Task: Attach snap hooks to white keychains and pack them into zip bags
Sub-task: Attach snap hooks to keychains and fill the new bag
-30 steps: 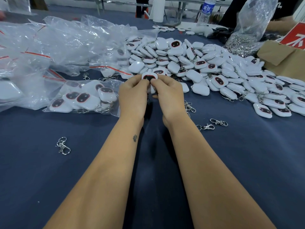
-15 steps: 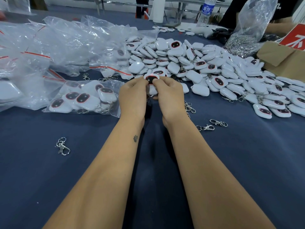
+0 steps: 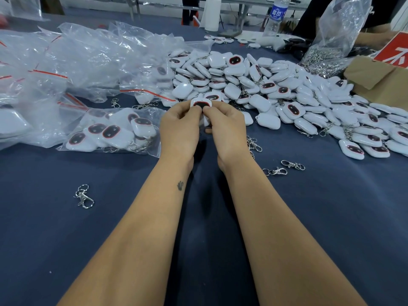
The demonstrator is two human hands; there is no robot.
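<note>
Head view: both hands pinched 1 white keychain (image 3: 201,104) above the surface (image 3: 309,217).
Left hand (image 3: 179,129) and right hand (image 3: 225,127) fingers gripped its sides, probably steadying it for a hook.

Packing workshop: keychain heap (image 3: 276,89), zip bags (image 3: 88,60).

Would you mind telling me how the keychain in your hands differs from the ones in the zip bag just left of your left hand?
The held keychain is loose and bare, pinched by the left hand and right hand; the bagged keychains sit inside the clear zip bag. The held one is raised above the table; the bagged ones lie on it. All are white with a dark, red-rimmed oval face.
</note>
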